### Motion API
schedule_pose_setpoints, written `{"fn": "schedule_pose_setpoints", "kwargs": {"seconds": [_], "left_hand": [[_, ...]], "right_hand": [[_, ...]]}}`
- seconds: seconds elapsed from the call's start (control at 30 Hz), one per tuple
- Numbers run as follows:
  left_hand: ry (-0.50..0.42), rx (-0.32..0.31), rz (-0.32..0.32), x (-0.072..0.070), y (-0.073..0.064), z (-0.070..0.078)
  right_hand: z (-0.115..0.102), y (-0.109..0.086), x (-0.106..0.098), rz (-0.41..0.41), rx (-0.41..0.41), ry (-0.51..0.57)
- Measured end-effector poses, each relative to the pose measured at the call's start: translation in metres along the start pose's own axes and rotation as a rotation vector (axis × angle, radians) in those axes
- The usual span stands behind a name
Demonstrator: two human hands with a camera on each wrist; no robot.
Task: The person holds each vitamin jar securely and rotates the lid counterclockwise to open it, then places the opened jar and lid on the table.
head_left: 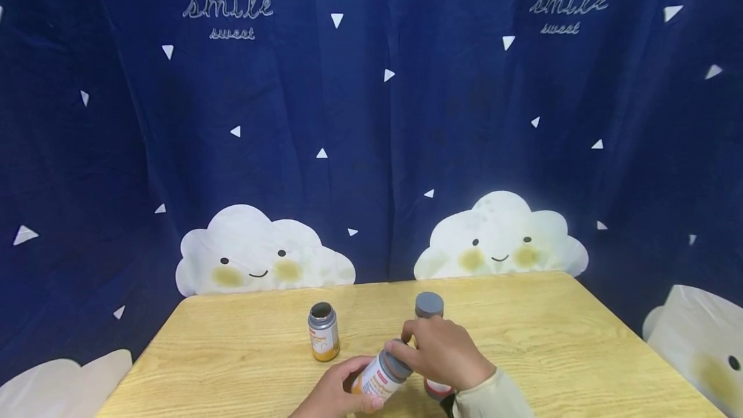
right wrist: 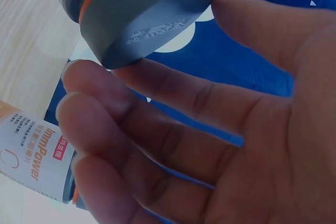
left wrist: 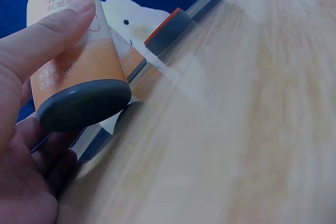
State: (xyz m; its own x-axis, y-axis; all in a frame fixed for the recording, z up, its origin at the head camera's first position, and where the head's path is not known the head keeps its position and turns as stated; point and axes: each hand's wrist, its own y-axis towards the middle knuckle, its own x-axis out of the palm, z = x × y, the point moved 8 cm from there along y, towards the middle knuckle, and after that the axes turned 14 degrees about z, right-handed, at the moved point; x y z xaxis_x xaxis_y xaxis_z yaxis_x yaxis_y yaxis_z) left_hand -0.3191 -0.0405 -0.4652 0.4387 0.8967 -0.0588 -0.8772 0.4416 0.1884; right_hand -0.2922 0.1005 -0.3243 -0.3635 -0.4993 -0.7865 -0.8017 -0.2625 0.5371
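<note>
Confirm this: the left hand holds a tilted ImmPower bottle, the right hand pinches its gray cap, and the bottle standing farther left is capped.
Wrong: the bottle standing farther left is uncapped; the head view shows its open mouth. The rest stands: the left hand holds the tilted ImmPower bottle and the right hand pinches its gray cap.

The held bottle is white and orange, its cap grey.

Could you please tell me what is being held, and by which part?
An ImmPower bottle: the left hand grips its body, and the right hand pinches its gray cap.
</note>
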Motion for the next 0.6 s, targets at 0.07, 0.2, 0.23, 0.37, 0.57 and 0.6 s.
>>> {"fn": "schedule_pose_setpoints", "kwargs": {"seconds": [0.07, 0.2, 0.23, 0.37, 0.57, 0.6], "left_hand": [[0.006, 0.008, -0.001, -0.0004, 0.0009, 0.0007], [0.007, 0.014, -0.004, -0.0004, 0.0013, 0.0004], [0.006, 0.014, -0.004, -0.0005, 0.0014, 0.0003], [0.003, 0.011, -0.002, -0.0005, 0.0016, -0.0002], [-0.004, -0.012, -0.005, -0.0002, 0.0007, -0.0023], [-0.004, -0.012, -0.004, -0.0003, 0.0006, -0.0022]], "right_hand": [[-0.0002, 0.0004, -0.0005, 0.012, 0.004, -0.016], [-0.0002, 0.0000, -0.0002, 0.017, 0.011, -0.039], [-0.0002, 0.0000, -0.0004, 0.020, 0.012, -0.044], [-0.0006, -0.0003, 0.0003, 0.014, 0.011, -0.035], [-0.0036, -0.0004, 0.0033, -0.020, -0.033, 0.009], [-0.0044, 0.0000, 0.0034, -0.021, -0.044, 0.013]]}}
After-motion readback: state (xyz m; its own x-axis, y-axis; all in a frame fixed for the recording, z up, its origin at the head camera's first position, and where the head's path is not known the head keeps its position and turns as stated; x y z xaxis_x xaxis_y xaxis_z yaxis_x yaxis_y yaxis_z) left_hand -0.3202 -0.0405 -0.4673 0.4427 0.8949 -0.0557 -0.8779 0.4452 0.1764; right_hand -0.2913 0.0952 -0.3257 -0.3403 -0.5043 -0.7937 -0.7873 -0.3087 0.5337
